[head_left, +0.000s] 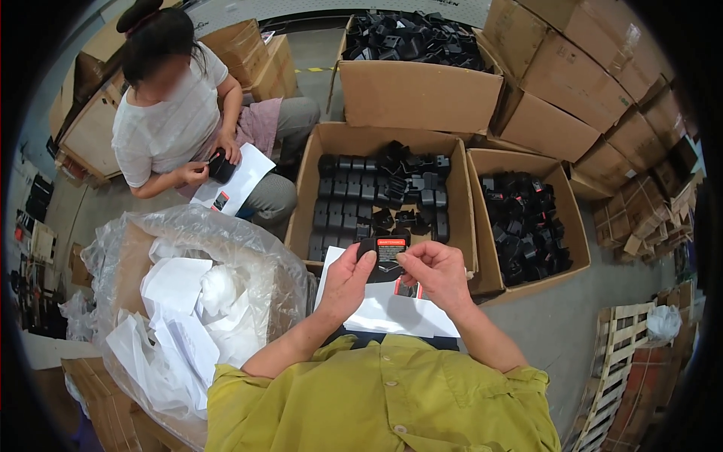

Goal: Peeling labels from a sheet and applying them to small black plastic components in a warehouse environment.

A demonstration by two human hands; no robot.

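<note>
My left hand (346, 285) is closed round the edge of a black plastic part (367, 248), thumb on its face. On that face sits a red-topped black label (391, 247). The fingers of my right hand (440, 276) are pinched at the label's right edge; whether they lift or press it I cannot tell. Below my hands, white label sheets (369, 310) lie across my lap, and another red-and-black label (407, 288) shows on them under my right hand.
Ahead stands a cardboard box (305, 177) with rows of black parts. A second box (580, 248) at right and a third box (422, 90) behind hold loose ones. At left are a plastic-lined box (120, 282) of waste paper and a seated co-worker (169, 128) handling a black part.
</note>
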